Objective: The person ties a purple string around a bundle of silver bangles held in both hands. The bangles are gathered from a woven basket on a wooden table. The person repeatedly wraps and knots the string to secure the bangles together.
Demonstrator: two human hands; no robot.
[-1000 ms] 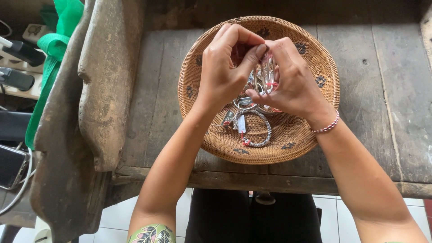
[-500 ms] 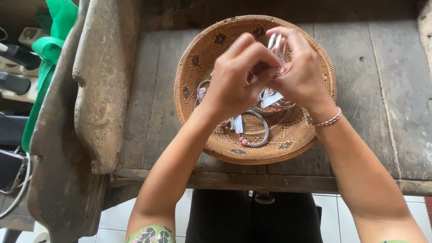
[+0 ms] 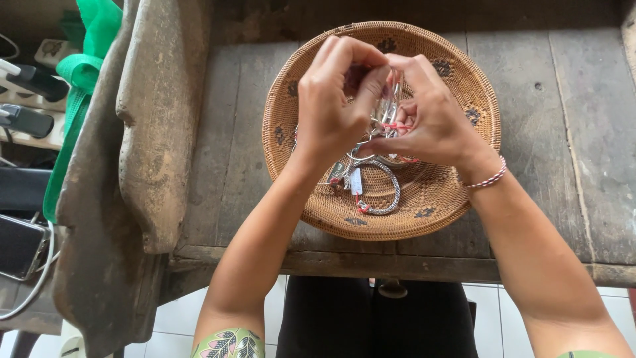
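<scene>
Two bare hands met over a woven basket (image 3: pixel 445 199). The left hand (image 3: pixel 334 109) curled with its fingers bent inward, and the right hand (image 3: pixel 430 122) faced it; both pinched a silver bracelet (image 3: pixel 386 109) with red thread between their fingertips. Forearms angled up from the lower edge. More silver bracelets (image 3: pixel 377 189) lay in the basket, which sat on a worn wooden surface (image 3: pixel 563 132).

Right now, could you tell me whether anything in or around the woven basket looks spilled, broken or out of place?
Nothing stands out. The woven basket sits flat on the worn wooden table; silver bracelets lie tangled inside it, none spilled. The left hand and right hand pinch one bracelet above it.
</scene>
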